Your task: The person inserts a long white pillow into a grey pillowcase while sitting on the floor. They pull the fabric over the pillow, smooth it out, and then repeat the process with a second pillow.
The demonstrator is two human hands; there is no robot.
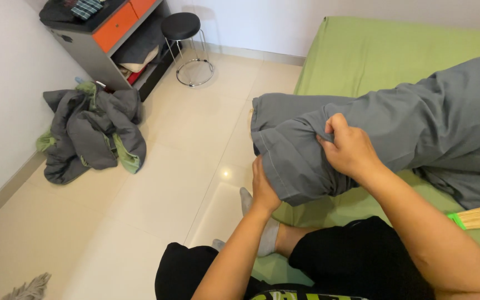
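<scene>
At the green bed's (362, 50) edge, a soft grey cloth pillowcase (395, 133) is pinched by the right hand (350, 149) and gripped underneath by the left hand (263, 186).

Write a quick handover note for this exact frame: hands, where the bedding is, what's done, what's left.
Left hand: under the open end of the grey pillowcase, supporting it from below.
Right hand: grip pinching a fold of the fabric on top, near the opening.
The filled grey pillowcase lies across the green bed sheet, its open end hanging over the bed edge.
Done: filling looks mostly inside.
Left: probably straightening the open end.
A heap of grey-green bedding lies on the floor, untouched.
</scene>
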